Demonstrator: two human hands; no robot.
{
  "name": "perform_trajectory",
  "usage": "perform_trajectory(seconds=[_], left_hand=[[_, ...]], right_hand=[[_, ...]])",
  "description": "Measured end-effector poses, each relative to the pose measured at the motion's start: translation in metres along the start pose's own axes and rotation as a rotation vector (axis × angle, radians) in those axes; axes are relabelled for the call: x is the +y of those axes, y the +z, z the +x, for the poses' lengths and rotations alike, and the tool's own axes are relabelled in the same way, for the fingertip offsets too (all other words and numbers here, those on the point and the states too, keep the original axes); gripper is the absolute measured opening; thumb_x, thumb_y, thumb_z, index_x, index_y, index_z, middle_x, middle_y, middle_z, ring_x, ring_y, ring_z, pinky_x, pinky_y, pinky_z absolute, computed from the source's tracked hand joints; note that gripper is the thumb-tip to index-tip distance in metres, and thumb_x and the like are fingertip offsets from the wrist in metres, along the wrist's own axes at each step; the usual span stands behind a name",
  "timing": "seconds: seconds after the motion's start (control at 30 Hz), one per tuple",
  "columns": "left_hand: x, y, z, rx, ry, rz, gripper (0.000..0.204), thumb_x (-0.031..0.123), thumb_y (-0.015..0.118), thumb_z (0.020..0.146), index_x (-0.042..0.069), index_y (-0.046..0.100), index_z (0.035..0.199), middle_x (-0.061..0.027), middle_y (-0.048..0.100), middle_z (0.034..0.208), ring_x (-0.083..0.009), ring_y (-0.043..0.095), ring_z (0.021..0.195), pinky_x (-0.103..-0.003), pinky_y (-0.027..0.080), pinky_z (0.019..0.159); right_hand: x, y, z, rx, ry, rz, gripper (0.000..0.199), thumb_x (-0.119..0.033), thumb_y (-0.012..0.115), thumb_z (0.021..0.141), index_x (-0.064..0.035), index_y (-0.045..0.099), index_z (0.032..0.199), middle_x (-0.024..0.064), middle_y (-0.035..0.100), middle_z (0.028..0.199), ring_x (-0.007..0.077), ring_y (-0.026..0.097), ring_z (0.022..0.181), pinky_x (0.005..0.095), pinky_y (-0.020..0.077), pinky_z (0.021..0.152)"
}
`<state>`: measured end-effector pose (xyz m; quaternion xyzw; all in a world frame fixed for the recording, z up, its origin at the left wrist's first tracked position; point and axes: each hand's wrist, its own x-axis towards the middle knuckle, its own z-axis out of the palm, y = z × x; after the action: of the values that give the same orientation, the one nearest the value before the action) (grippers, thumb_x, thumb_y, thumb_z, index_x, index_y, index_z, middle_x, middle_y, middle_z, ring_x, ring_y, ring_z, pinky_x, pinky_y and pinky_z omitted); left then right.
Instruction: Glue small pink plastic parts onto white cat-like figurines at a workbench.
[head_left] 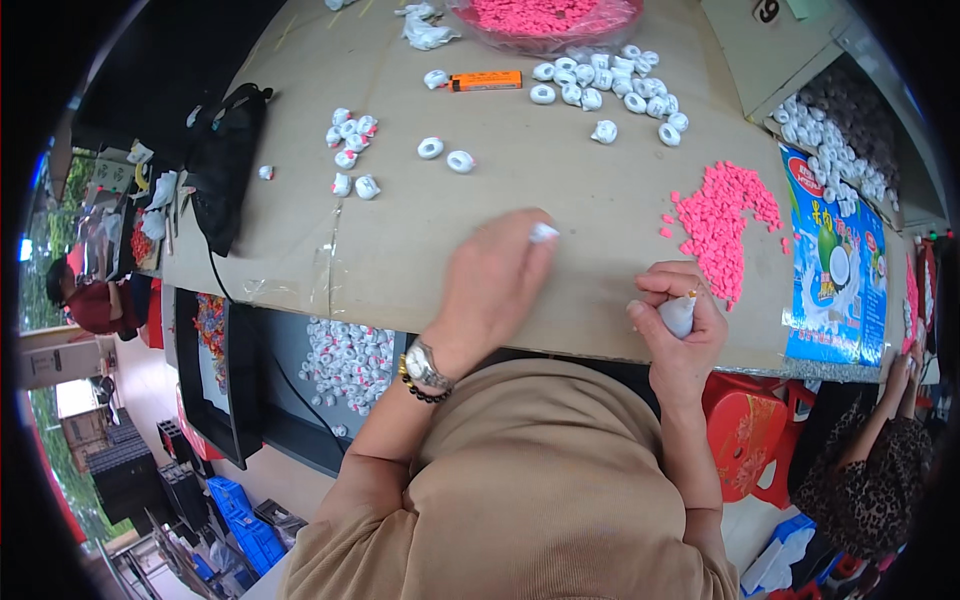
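Observation:
My left hand (492,275), slightly blurred, is over the table with a small white piece (543,232) pinched at its fingertips. Wrapped in my right hand (685,335) is a small white squeeze bottle (678,316) with a narrow tip. Just beyond that hand lies a heap of small pink pieces (728,215). Ahead of my left hand sit two white rounded pieces with oval openings (460,162). To their left is a cluster of similar white pieces (350,140), some with pink parts. A larger group of white pieces (600,80) lies at the far right.
An orange stick-shaped box (486,81) and a basin of pink pieces (540,40) are at the back. A black bag (228,165) lies left. White pieces fill part of a grey tray (350,455) below the table's left edge. A blue printed sheet (838,320) covers the right corner. Other people work nearby.

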<state>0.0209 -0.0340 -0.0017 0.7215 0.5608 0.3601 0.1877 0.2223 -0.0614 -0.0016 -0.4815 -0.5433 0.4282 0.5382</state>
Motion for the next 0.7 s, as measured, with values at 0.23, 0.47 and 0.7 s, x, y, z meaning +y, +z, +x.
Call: perform_trajectory(seconds=[0.23,0.47,0.7], left_hand=[[-0.028,-0.036,0.012,0.201,-0.106,0.230,0.030,0.010,0.066,0.082,0.002,0.058,0.110,-0.0118,0.063,0.082,-0.0282,0.060,0.067,-0.035,0.048,0.057],[0.011,-0.025,0.006,-0.087,-0.760,-1.776,0.029,0.002,0.057,0.086,-0.004,0.053,0.115,-0.0105,0.058,0.091,-0.0159,0.058,0.081,-0.020,0.041,0.047],[0.019,-0.001,-0.008,-0.355,-0.773,-1.837,0.030,0.008,0.057,0.091,-0.004,0.053,0.119,-0.0155,0.061,0.110,-0.0219,0.062,0.092,-0.020,0.042,0.050]], right_hand=[[0.002,0.000,-0.001,0.015,0.106,0.059,0.026,0.012,0.064,0.070,-0.0007,0.063,0.093,0.0052,0.057,0.096,0.0082,0.053,0.075,0.0219,0.0458,0.069],[-0.005,-0.008,0.005,-0.036,0.123,0.197,0.053,0.010,0.056,0.075,-0.0042,0.041,0.124,0.0082,0.052,0.109,0.0084,0.052,0.078,0.0225,0.0441,0.071],[-0.003,-0.026,0.004,-0.074,-0.035,-0.027,0.046,-0.009,0.063,0.084,0.0004,0.044,0.125,0.0112,0.049,0.117,0.0132,0.057,0.080,0.0231,0.0432,0.062]])
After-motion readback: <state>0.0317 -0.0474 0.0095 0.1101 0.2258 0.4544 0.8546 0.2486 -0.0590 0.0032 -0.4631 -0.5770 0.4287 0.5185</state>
